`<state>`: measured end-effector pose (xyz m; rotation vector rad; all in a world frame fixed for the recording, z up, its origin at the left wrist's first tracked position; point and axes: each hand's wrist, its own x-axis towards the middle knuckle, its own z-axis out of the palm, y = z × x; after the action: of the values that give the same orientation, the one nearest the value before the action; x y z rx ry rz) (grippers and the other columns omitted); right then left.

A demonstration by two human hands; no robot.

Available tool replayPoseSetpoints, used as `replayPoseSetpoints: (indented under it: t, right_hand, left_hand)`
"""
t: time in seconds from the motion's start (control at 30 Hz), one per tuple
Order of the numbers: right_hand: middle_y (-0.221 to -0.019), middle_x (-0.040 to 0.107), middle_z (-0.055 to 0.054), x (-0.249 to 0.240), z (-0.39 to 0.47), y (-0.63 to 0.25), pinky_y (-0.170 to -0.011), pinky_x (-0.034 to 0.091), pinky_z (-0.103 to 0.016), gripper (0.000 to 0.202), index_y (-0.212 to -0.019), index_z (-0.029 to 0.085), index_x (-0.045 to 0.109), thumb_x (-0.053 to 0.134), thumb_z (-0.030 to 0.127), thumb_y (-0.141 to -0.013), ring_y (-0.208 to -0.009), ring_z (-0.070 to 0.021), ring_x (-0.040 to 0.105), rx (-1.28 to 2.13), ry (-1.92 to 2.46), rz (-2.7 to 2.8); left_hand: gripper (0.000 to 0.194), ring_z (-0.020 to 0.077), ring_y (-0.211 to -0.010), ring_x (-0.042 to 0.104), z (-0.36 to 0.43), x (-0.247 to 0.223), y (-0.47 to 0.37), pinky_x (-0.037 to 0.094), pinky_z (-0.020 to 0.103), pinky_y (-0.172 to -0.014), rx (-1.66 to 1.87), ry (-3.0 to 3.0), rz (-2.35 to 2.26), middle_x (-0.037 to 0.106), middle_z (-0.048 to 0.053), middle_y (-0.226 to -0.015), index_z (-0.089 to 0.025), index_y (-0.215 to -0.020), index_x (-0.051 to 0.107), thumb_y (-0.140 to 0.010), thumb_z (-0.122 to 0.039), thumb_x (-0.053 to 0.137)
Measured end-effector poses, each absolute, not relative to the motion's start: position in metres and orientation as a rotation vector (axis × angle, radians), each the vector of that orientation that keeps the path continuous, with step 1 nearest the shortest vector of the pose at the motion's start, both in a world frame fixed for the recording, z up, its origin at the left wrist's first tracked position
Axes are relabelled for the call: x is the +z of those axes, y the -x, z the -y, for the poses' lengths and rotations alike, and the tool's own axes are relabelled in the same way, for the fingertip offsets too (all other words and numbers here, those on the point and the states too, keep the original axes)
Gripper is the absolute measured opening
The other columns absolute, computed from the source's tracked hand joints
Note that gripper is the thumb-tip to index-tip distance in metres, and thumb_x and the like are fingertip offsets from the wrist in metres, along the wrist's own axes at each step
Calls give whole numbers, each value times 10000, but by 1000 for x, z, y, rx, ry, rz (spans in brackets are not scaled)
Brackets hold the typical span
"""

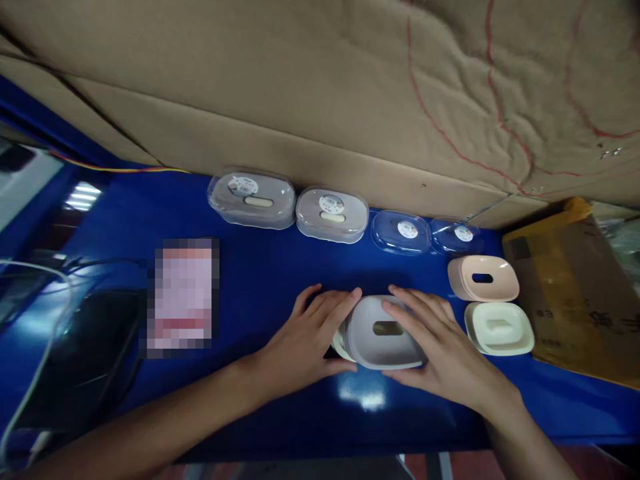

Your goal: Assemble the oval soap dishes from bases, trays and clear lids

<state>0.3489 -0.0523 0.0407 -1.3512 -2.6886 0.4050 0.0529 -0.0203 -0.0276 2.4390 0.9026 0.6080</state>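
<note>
A grey soap dish with an oval slot (370, 347) is between my hands, low over the blue table. Under its left side shows part of a cream dish (344, 345), mostly hidden by my fingers and the grey piece. My left hand (317, 327) curls round the left side of the pair, fingertips at the back rim and thumb in front. My right hand (437, 333) grips the grey dish's right side, fingers over its top and thumb at the front edge. To the right lie a peach slotted dish (493, 288) and a pale green dish with a raised bar (517, 337).
Two grey dishes under clear covers, a left one (225, 207) and a right one (307, 220), line the back beside clear lids (387, 241) (445, 243). A cardboard box (570, 287) bounds the right. Left are a pixelated item (183, 290), a black object (75, 353) and cables (65, 300).
</note>
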Motion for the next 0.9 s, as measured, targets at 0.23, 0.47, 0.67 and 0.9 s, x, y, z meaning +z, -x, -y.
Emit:
replayPoseSetpoints:
  t: [0.23,0.47,0.67,0.9]
  right_hand:
    - [-1771,417,-181,30,57,-328,-1143,512,-625,943,-1774,256,257,737,540,-1012,-1529,-417,498,286,1323,2723]
    - [-1760,439,-173,24,62,-320,-1134,509,-599,933,-1785,271,228,698,557,-1031,-1513,-417,497,315,1412,2699]
    - [-1722,474,-204,23,67,-314,-1099,511,-591,883,-1769,237,281,665,568,-1046,-1469,-427,516,243,1438,2692]
    - [-1697,498,-216,31,70,-310,-1089,477,-587,754,-1691,182,429,674,504,-1055,-1442,-425,510,72,1376,2711]
  left_hand:
    - [1367,426,-1397,627,22,-28,-53,270,726,-1276,644,-2451,-960,662,228,-1500,-203,-1780,-38,-870,-680,863]
    - [1233,440,-1455,576,20,-28,-50,206,751,-1295,569,-2521,-890,612,258,-1554,-194,-1769,157,-881,-763,797]
    - [1005,413,-1465,568,18,-23,-50,226,753,-1284,542,-2524,-842,627,265,-1529,-162,-1723,281,-1002,-768,631]
    - [875,399,-1456,575,19,-21,-50,245,740,-1281,574,-2524,-837,635,259,-1510,-150,-1703,319,-1061,-663,618]
